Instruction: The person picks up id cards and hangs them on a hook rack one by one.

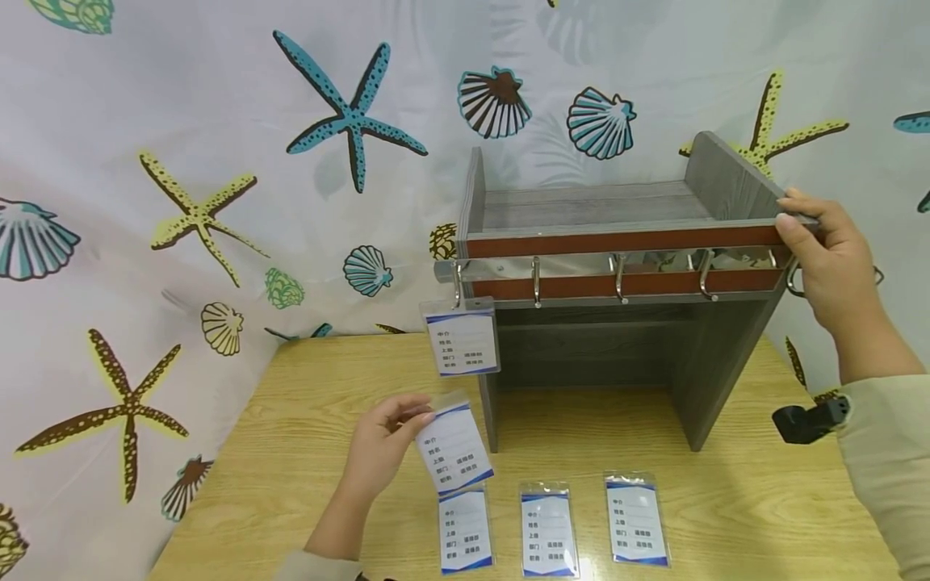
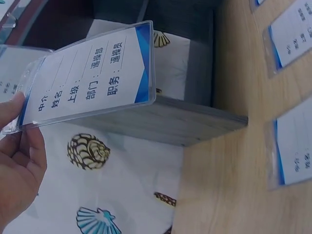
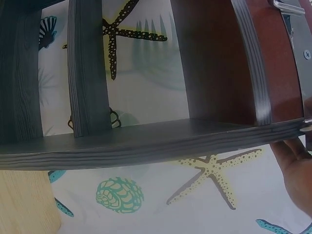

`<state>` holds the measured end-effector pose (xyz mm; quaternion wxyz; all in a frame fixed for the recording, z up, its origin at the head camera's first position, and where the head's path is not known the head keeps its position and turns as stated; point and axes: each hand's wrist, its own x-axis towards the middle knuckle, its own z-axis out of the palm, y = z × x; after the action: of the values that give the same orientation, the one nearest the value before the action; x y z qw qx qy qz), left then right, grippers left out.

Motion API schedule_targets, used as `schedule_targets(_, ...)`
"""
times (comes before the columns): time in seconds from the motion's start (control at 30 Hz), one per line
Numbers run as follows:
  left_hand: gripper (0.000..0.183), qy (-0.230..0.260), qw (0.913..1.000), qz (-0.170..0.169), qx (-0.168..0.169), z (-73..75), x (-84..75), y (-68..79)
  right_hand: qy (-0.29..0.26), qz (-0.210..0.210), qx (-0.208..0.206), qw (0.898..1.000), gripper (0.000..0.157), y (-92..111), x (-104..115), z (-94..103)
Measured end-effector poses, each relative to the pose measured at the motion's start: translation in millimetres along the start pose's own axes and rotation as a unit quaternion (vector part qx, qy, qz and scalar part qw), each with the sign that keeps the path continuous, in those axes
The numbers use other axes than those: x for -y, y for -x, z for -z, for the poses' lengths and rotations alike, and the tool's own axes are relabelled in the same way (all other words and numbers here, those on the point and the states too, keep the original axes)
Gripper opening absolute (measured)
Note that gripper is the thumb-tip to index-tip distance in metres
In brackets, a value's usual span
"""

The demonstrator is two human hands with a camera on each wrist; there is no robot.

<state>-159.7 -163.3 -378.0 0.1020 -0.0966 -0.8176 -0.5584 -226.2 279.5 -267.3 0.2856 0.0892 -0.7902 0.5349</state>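
Observation:
Between thumb and fingers, my left hand (image 1: pixel 387 444) pinches the top of a clear-sleeved name badge (image 1: pixel 454 448), printed side up with blue corners. The left wrist view shows that held badge (image 2: pixel 87 73) large, in front of the grey shelf's side. Another badge (image 1: pixel 462 343) hangs from the leftmost hook (image 1: pixel 457 284) of the shelf's metal hook rail. My right hand (image 1: pixel 835 262) grips the upper right front corner of the grey wooden shelf (image 1: pixel 734 347). In the right wrist view that hand (image 3: pixel 295 170) is partly cut off at the edge.
Three more badges lie in a row on the wooden table, a left one (image 1: pixel 465 532), a middle one (image 1: pixel 548 537) and a right one (image 1: pixel 635 524). Other hooks (image 1: pixel 620 278) on the rail carry nothing. Behind the shelf hangs a sea-patterned cloth (image 1: pixel 240 97).

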Motion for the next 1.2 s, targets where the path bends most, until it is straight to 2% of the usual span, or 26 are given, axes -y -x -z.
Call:
schedule_targets(0.07,0.017,-0.008,1.0000,0.003,0.004,-2.0,-9.6,-0.5,0.000,0.000,0.001,1.000,0.029,0,0,-0.2)
schedule_targets(0.13,0.017,-0.008,0.9999,-0.011,0.009,-4.1,-10.6,-2.8,0.001,-0.001,0.002,1.000,0.029,0,1,-0.4)
schedule_targets(0.23,0.018,-0.009,0.9986,-0.049,0.017,-7.2,-8.0,-7.4,0.001,-0.001,0.004,1.000,0.029,0,2,-0.8)
schedule_targets(0.3,0.017,0.012,0.9976,-0.065,0.024,-8.4,-11.6,-9.6,0.000,0.001,0.006,1.000,0.030,-1,3,-1.2)
schedule_targets(0.47,0.015,0.032,0.9915,-0.118,0.044,-11.9,-26.9,-14.6,0.002,0.002,0.011,1.000,0.030,-1,3,-1.9)
schedule_targets(0.63,0.015,0.026,0.9827,-0.169,0.071,-18.4,-44.4,-22.6,0.004,0.003,0.009,1.000,0.030,-1,2,-1.4)
schedule_targets(0.93,0.015,0.058,0.9744,-0.205,0.072,-31.6,-67.2,-41.0,0.010,0.011,-0.001,1.000,0.030,0,1,-1.6)
schedule_targets(1.1,0.017,0.076,0.9702,-0.216,0.080,-39.6,-78.7,-49.2,0.008,0.010,0.000,1.000,0.030,0,0,-0.8)
schedule_targets(1.2,0.018,0.081,0.9708,-0.211,0.081,-45.2,-84.9,-54.5,0.017,0.006,-0.003,1.000,0.030,0,-1,-0.5)
